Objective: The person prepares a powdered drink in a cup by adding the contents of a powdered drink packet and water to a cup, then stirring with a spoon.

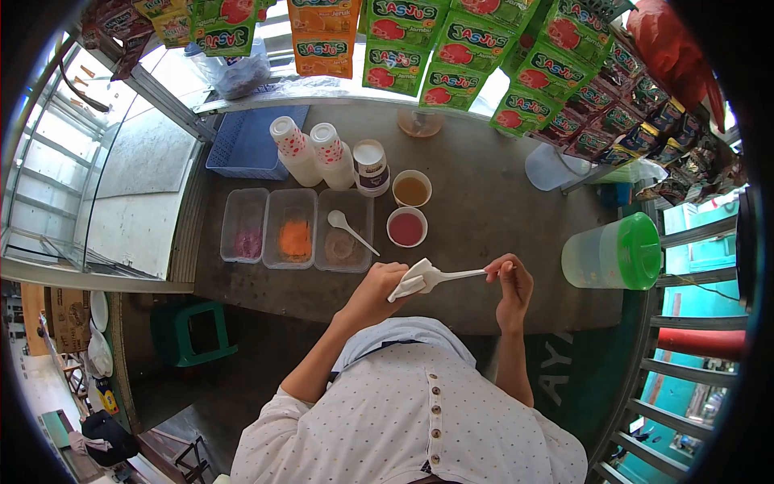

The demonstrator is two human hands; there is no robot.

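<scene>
The spoon point(463, 274) is held level between the two hands, its long axis running left to right across the front of the shirt point(393, 387). Its bowl points toward the left hand point(379, 289), and the handle reaches out to the right hand point(509, 292). The right thumb and forefinger are pinched together on the handle's end, so that hand touches the spoon only at its tip. The left hand is nearer the bowl: its fingers are closed on a folded white tissue point(409, 284), which lies against the bowl. It looks like tissue, though it could be thin cloth; the folds are too small to tell. How the left fingers sit under it is hidden.

Beyond the hands, on the table point(500, 194), the pink cup point(407, 228) stands nearest, just past the tissue, with the brown cup point(412, 190) behind it. To the left of the cups are three open tubs in a row: the brown tub point(332, 258), the orange tub point(276, 252) and the purple tub point(234, 211). A white scoop point(339, 219) lies aslant across the brown tub, its handle end toward the left hand. The jug point(592, 256) stands well apart on the right.
</scene>
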